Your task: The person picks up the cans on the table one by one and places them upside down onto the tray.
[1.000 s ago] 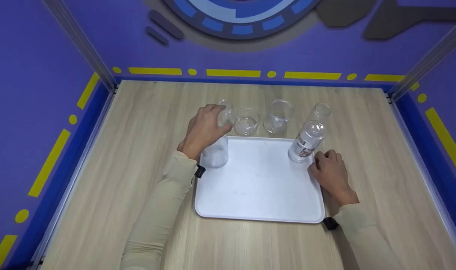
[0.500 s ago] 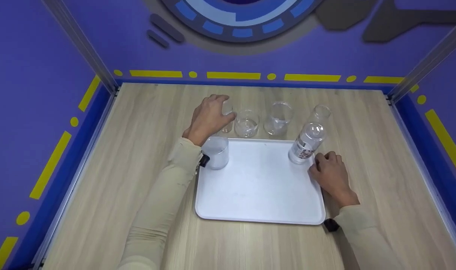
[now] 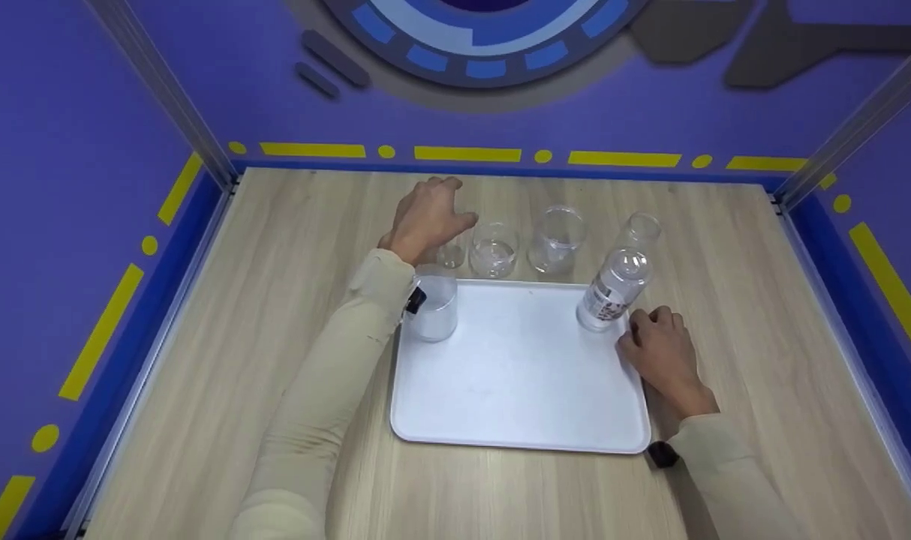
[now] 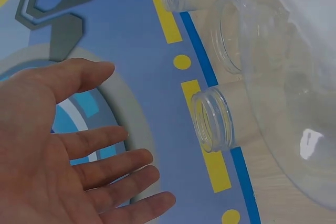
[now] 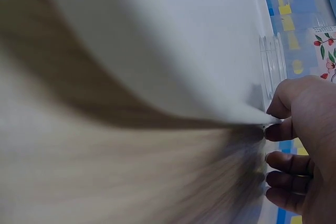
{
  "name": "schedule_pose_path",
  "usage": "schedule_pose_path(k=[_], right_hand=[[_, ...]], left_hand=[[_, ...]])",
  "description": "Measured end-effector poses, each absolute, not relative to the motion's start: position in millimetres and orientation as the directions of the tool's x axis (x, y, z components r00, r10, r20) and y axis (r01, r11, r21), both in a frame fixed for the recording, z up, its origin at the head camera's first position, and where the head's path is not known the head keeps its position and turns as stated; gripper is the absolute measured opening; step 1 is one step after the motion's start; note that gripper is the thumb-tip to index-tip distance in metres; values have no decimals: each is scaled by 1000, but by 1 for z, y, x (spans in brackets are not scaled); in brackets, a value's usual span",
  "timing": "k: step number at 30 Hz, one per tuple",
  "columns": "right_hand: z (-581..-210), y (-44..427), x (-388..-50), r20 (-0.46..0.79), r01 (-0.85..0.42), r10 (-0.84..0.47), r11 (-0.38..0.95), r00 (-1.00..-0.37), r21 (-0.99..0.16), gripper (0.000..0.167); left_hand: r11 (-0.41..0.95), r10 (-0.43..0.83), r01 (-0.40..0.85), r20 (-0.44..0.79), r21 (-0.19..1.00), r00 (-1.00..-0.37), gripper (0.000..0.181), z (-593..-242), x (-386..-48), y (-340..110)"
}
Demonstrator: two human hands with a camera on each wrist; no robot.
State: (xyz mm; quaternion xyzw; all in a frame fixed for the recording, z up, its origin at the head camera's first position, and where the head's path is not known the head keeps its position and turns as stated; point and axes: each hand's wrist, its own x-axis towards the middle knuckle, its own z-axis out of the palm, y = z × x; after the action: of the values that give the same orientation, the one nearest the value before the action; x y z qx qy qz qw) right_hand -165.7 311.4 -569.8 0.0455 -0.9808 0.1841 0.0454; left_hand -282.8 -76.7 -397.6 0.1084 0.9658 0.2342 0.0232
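My left hand [image 3: 429,217] hovers over a small clear glass [image 3: 450,255] at the back left, fingers spread. In the left wrist view its palm faces a small clear jar [image 4: 212,120] with a ringed neck, apart from it, and nothing lies between thumb and fingers. Under my left wrist, a wide clear cup [image 3: 434,311] stands on the back left corner of the white tray [image 3: 515,375]. With thumb and forefinger my right hand [image 3: 659,352] pinches the tray's right edge, as the right wrist view shows. Beside it on the tray stands a clear labelled bottle [image 3: 609,296].
Behind the tray, a short clear glass [image 3: 493,255], a taller clear glass [image 3: 557,240] and a small clear vessel [image 3: 641,229] partly hidden by the bottle stand in a row. Blue wall panels [image 3: 500,120] enclose the wooden table [image 3: 290,247] at back and sides.
My left hand has risen off the small glass toward the back, its fingers and thumb no longer around it. The right hand keeps its place on the tray edge.
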Motion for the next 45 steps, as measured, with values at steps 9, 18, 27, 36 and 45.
schedule_pose_path(k=[9, 18, 27, 36, 45], right_hand=[[-569, 311, -167, 111, -110, -76, 930, -991, -350, 34], [-570, 312, -167, 119, -120, -81, 921, -990, -370, 29], [-571, 312, -168, 131, -121, -78, 920, -988, -372, 29], [-571, 312, -166, 110, -111, -74, 918, -991, -380, 31], [-571, 312, -166, 138, -129, -84, 924, -987, -360, 27]], left_hand=[[888, 229, 180, -68, 423, -971, 63, -400, -302, -73], [906, 221, 149, -145, 396, -964, 55, -401, -317, -68], [922, 211, 118, -223, 368, -952, 55, -407, -319, -66], [932, 201, 106, -252, 347, -947, 48, -414, -321, -65], [941, 206, 120, -253, 317, -945, 35, -418, -320, -63]])
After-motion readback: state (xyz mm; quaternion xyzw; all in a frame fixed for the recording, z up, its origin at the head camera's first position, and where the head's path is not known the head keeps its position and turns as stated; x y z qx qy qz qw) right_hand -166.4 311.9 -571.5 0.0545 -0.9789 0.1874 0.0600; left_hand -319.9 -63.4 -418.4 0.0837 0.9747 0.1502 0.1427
